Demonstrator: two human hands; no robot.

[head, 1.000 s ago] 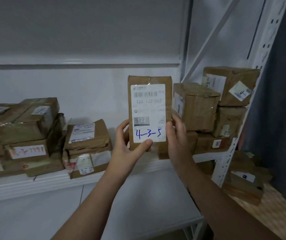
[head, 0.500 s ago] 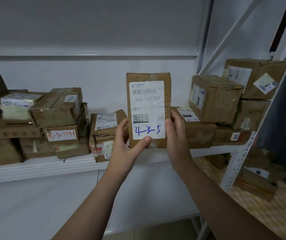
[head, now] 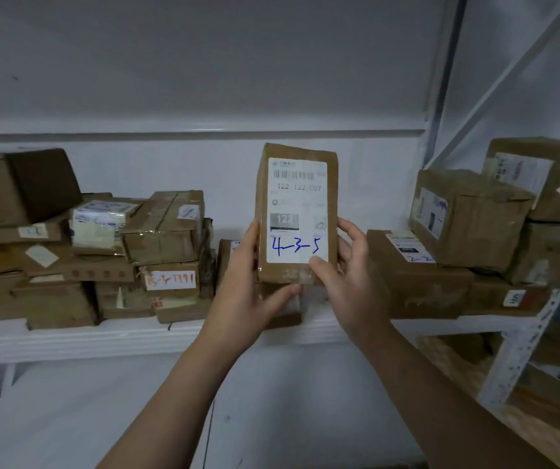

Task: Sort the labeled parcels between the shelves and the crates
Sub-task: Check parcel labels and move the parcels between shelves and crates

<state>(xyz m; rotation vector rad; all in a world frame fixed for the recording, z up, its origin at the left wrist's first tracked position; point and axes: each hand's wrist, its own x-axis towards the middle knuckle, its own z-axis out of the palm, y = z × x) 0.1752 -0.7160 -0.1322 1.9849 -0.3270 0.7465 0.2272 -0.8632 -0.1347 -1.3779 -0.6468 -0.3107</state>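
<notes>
I hold a flat brown parcel (head: 297, 211) upright in front of the white shelf (head: 68, 336). Its white label carries a barcode and the blue handwriting "4-3-5". My left hand (head: 249, 282) grips its lower left edge, with the thumb under the bottom. My right hand (head: 349, 272) grips its lower right edge, thumb on the label's corner. Behind my hands a low stack of parcels (head: 227, 252) is mostly hidden.
A heap of brown parcels (head: 102, 258) fills the shelf's left side. More boxes (head: 468, 228) are stacked at the right, against a perforated white upright (head: 522, 350). Behind that upright, a lower wooden shelf (head: 542, 428) holds further parcels.
The view has swung to the left, so more of the left heap shows. The parcel stays upright in both hands; my right thumb has come round onto its front.
</notes>
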